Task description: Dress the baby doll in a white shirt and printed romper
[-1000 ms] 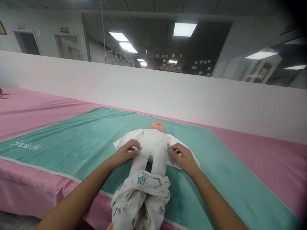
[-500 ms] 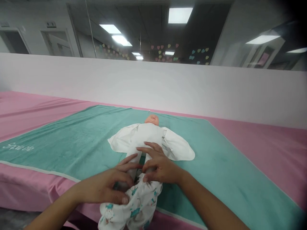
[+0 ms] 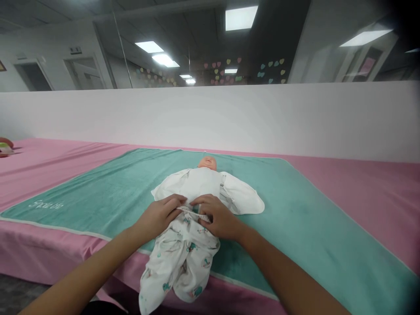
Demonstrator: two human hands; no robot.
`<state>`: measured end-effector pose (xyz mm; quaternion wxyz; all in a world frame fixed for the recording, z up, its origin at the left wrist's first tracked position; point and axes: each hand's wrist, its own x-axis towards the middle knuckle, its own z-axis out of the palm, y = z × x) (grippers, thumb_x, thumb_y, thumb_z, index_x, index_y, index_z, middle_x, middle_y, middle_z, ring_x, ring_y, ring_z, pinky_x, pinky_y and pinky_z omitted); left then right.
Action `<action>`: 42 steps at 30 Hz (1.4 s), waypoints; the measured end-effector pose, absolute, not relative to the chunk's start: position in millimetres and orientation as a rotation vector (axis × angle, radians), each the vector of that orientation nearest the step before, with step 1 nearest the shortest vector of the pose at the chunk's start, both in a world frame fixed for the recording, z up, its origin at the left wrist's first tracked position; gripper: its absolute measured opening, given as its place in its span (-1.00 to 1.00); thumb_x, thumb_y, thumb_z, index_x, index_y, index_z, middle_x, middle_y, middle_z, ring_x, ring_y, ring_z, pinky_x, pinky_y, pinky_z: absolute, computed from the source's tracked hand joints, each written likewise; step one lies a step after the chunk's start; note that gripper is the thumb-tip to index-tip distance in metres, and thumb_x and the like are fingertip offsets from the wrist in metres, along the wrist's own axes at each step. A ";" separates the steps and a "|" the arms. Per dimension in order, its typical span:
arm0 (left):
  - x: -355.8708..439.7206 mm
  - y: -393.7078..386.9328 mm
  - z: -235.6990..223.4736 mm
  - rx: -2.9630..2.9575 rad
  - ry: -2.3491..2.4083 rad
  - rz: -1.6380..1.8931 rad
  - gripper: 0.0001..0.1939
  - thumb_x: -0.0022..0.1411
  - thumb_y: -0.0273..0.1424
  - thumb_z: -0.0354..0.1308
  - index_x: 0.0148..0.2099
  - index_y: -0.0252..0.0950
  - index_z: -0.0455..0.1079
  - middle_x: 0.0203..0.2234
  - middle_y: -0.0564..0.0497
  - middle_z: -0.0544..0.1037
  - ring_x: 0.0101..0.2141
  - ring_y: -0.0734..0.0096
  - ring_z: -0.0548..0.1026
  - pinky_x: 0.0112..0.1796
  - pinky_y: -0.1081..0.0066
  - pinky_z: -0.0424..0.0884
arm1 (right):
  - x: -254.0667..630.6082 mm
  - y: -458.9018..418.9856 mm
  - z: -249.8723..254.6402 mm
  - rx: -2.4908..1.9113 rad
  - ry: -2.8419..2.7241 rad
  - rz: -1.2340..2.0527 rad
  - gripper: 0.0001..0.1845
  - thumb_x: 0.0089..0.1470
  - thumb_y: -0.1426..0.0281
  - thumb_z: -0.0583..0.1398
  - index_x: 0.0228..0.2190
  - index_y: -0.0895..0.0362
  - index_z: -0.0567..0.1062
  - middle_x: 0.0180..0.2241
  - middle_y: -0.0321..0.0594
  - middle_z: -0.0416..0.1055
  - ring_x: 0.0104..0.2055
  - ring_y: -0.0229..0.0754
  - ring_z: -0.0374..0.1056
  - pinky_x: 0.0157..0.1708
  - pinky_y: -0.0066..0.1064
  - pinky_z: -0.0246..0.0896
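A baby doll lies on its back, its head (image 3: 208,162) away from me, in a white top (image 3: 204,181) with wide sleeves spread out. White printed baby trousers (image 3: 183,253) cover its legs, and the trouser feet hang over the near edge. My left hand (image 3: 162,216) grips the waistband at its left side, fingers curled over the edge. On the other side my right hand (image 3: 218,216) pinches the same elastic waistband (image 3: 193,212). Between my hands the waistband is stretched open just below the top's hem.
The doll rests on a green towel (image 3: 108,205) with a pale border, laid over a pink sheet (image 3: 42,245). Behind stands a low white wall (image 3: 210,118) with a mirror or glass (image 3: 203,43) above it. Some object (image 3: 5,146) lies at the far left edge.
Both hands have moved up the doll's legs, drawing the trousers from a bunched heap up to the hips. The trouser legs now lie extended. My view has shifted slightly.
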<state>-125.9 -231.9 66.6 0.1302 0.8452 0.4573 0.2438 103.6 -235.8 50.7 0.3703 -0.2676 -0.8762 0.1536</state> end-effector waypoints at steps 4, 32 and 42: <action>-113.8 -214.5 66.4 2.458 1.340 0.782 -0.75 0.25 -0.18 -0.05 -0.32 -0.22 0.31 0.17 0.00 0.25 0.09 0.21 0.28 0.04 0.29 0.24 | 112.1 -223.4 43.5 -0.836 -2.113 0.208 -0.89 0.02 0.43 0.16 -0.49 0.10 0.29 0.01 -0.18 0.34 0.05 -0.11 0.20 0.05 -0.15 0.08; -113.4 -103.7 34.2 1.286 0.809 0.864 -0.65 -0.05 -0.19 0.28 -0.35 -0.32 0.27 -0.52 0.10 0.36 -0.51 0.52 0.32 -0.48 0.51 0.20 | 127.2 -113.7 15.0 -1.398 -1.622 0.358 -0.65 0.09 0.08 0.01 -0.49 0.09 0.24 -0.54 -0.40 0.18 -0.46 -0.27 0.12 -0.41 -0.46 0.01; -131.0 -111.2 45.7 1.407 0.794 0.716 -0.75 -0.10 -0.33 0.24 -0.35 -0.33 0.33 -0.50 0.07 0.40 -0.46 0.45 0.36 -0.46 0.49 0.22 | 131.0 -120.7 8.5 -1.495 -1.639 0.125 -0.63 0.14 0.06 -0.02 -0.44 0.10 0.29 -0.38 -0.30 0.27 -0.37 -0.24 0.19 -0.31 -0.40 0.06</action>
